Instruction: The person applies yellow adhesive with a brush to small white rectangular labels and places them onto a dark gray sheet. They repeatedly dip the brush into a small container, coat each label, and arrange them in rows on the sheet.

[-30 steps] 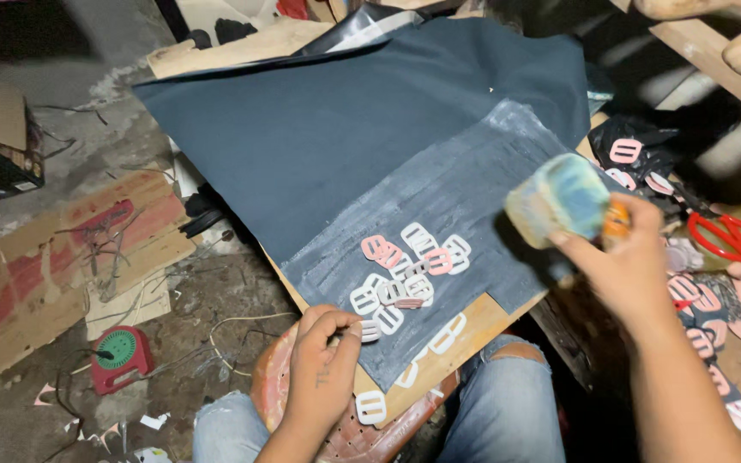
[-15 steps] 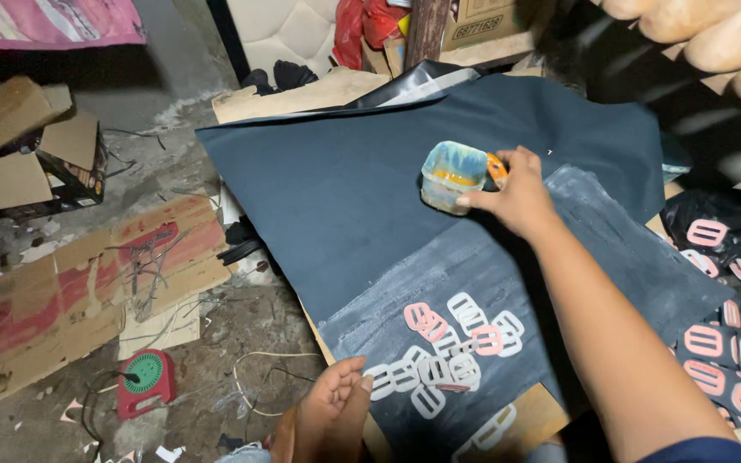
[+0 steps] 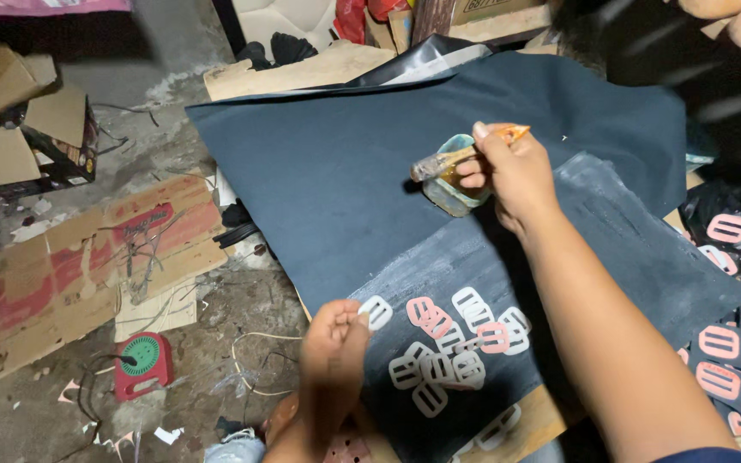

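Flattened cardboard (image 3: 70, 266) lies at far left. The left hand (image 3: 332, 356) pinches a white slotted cutout (image 3: 376, 312) at the dark sheet (image 3: 319, 171) edge. The right hand (image 3: 508, 171) grips a brush (image 3: 448, 160) over a small glue container (image 3: 452, 190).

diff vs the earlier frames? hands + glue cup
The right hand carried the small cup from the right side out onto the dark sheet, and now holds a brush over it. The left hand now pinches a white cutout. The cutout pile stayed put.

Cup (image 3: 452, 184) on sheet (image 3: 319, 171), cutouts (image 3: 452, 351) nearer.
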Demonstrator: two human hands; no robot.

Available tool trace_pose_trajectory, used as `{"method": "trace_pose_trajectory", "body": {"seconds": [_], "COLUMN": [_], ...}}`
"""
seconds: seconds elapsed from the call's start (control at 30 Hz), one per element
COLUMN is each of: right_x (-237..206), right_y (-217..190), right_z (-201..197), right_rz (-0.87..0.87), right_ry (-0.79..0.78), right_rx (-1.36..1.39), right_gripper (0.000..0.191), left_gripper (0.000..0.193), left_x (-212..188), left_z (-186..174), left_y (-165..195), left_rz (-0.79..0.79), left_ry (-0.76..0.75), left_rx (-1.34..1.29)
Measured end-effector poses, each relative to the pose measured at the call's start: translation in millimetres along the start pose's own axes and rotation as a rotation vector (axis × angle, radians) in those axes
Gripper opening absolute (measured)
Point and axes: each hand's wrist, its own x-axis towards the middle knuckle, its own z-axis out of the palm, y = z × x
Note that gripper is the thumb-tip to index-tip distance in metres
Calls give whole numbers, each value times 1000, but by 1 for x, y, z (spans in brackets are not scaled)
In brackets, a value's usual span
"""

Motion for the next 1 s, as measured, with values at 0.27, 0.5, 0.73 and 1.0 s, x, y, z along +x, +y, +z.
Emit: {"method": "trace_pose_trajectory", "body": {"seconds": [0.27, 0.5, 0.73, 1.0], "right_x": [-30, -184, -316, -354], "right_y": [-3, 40, 105, 134], "right_z": [-38, -112, -164, -160], "right_rz": [-112, 22, 117, 293], "right_ry": [314, 330, 467, 486], "right_rx": [-294, -150, -225, -345], "right_gripper": [64, 41, 28, 29], "left_gripper": [16, 43, 45, 33], "left_x": [42, 82, 80, 89], "left_z": [-1, -20, -37, -40], "left_y": [5, 15, 24, 27], "left_rz": [278, 449, 523, 542], "left_ry": [161, 136, 171, 218], "left_rx": [442, 1211, 1357, 1271]}}
